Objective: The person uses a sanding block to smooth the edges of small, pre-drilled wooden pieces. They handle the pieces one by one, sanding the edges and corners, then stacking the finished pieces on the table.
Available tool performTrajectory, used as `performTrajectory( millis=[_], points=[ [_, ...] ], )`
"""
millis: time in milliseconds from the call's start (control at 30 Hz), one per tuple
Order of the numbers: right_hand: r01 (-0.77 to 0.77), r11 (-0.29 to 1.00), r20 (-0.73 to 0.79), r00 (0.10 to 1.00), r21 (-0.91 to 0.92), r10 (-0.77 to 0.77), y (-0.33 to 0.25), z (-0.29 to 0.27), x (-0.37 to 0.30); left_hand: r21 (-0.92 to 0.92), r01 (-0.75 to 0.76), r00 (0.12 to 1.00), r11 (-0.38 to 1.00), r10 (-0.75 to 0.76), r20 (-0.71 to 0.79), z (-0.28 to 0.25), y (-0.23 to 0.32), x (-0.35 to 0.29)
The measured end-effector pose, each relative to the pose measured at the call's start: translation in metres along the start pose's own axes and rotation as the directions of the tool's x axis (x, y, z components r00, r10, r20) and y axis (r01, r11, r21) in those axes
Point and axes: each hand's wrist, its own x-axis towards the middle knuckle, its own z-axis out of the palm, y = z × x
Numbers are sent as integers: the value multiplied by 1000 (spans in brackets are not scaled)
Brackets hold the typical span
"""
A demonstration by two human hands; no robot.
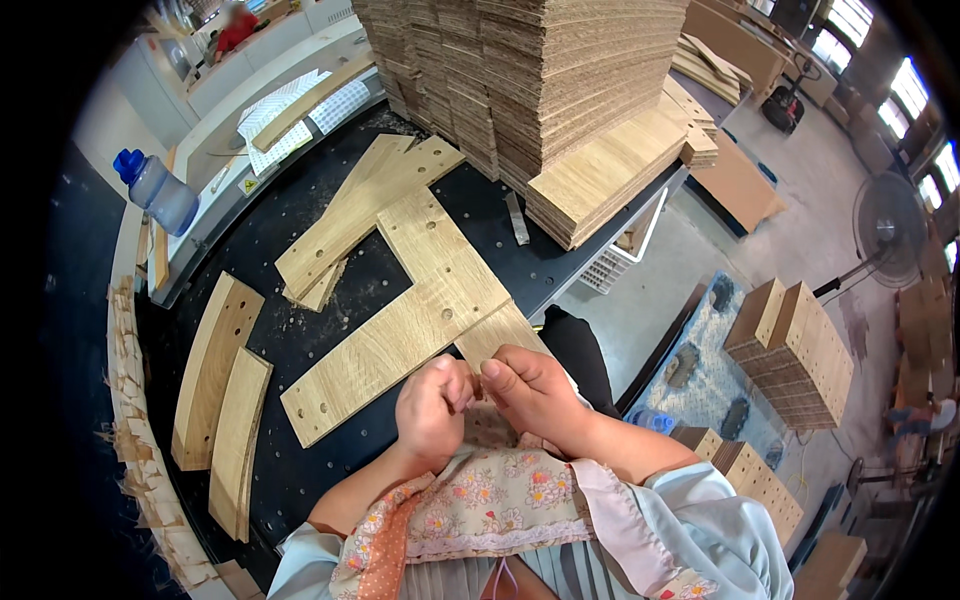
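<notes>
My left hand (436, 408) and my right hand (535, 388) meet in front of my chest, both with curled fingers. The fingertips come close together, and whatever they pinch, if anything, is hidden or too small to make out. Just beyond the hands lies a wood-grain board (370, 362) with drilled holes, slanting across the black table (310, 195). Another drilled board (425, 232) joins its far end at an angle. A shorter pale board (492, 340) sticks out from under my right hand.
A tall stack of chipboard panels (600, 80) stands at the back. More loose boards (370, 215) lie behind, with sawdust around them. Two boards (212, 375) rest at the left. A blue-capped water bottle (165, 195) stands far left. Cut boards (795, 335) sit on a blue pallet (715, 375) at right.
</notes>
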Motion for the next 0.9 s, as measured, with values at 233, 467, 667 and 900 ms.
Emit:
performTrajectory(
  millis=[233,467,667,900],
  points=[
    [-34,987,21,999,-159,38,1,-3,0,326,-30,984,945,86,-158,42,9,2],
    [-69,997,187,980,-31,74,0,2,1,412,8,994,911,38,-103,23,17,-5],
    [-244,962,147,963,120,226,2,-10,5,457,-129,983,880,176,-61,27,10,-1],
    [-158,980,227,965,116,129,15,2,8,579,-183,973,794,230,-7,18,13,-2]
  ],
)
